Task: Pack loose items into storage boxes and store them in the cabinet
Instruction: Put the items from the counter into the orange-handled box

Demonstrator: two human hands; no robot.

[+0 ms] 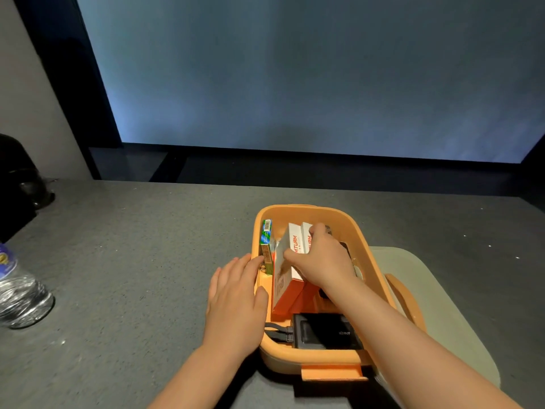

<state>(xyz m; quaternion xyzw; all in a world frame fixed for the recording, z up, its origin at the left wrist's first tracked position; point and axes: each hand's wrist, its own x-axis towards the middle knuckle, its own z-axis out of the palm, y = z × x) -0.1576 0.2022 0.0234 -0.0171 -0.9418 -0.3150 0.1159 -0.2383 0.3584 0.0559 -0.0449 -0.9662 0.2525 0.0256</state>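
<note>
An orange storage box (pixel 306 210) stands open on the grey table, near the front. Inside it are a green carton (pixel 266 236) upright at the left wall, two white and orange cartons (pixel 290 261) in the middle, and a black charger (pixel 327 332) with cables at the near end. My right hand (pixel 320 258) reaches into the box and grips the tops of the white and orange cartons. My left hand (pixel 236 290) rests flat against the box's left rim, fingers straight.
The box's grey lid (pixel 442 305) lies under and right of the box, with an orange handle on it. A clear plastic bottle (pixel 20 293) lies at the table's left edge. A black object (pixel 17 184) sits at the far left. A large dark screen stands behind the table.
</note>
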